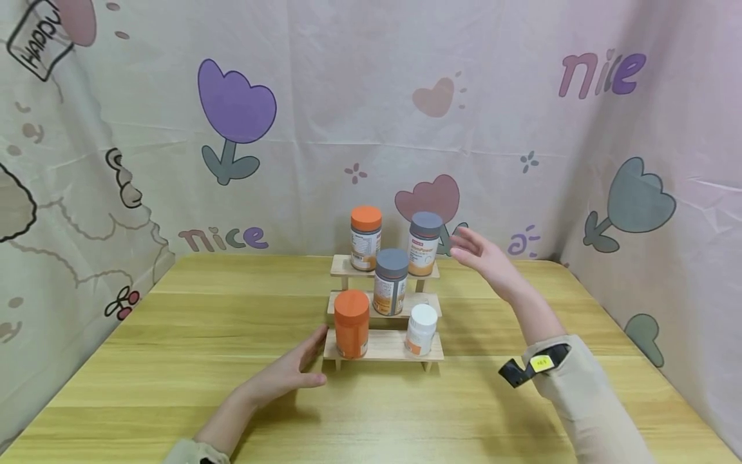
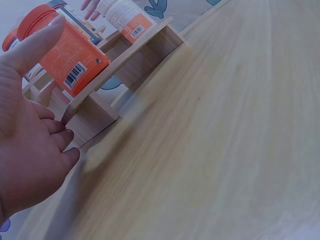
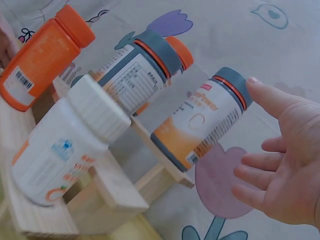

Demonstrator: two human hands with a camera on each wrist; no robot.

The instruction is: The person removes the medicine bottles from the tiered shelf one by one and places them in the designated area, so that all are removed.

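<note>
A three-step wooden stand holds several bottles. My left hand lies at the stand's lower left end, thumb apart from the fingers; whether the fingertips touch the wood is hard to tell. An orange bottle and a small white bottle occupy the lowest step. On the middle step is a grey-capped bottle. Up top are an orange-capped bottle and a second grey-capped bottle. To the right of that last one, my right hand hovers with spread, relaxed fingers, holding nothing.
The stand rests on a wood-grain table. Behind it and along both sides hangs a pale cloth printed with flowers and words. A black strap with a yellow label circles the right sleeve.
</note>
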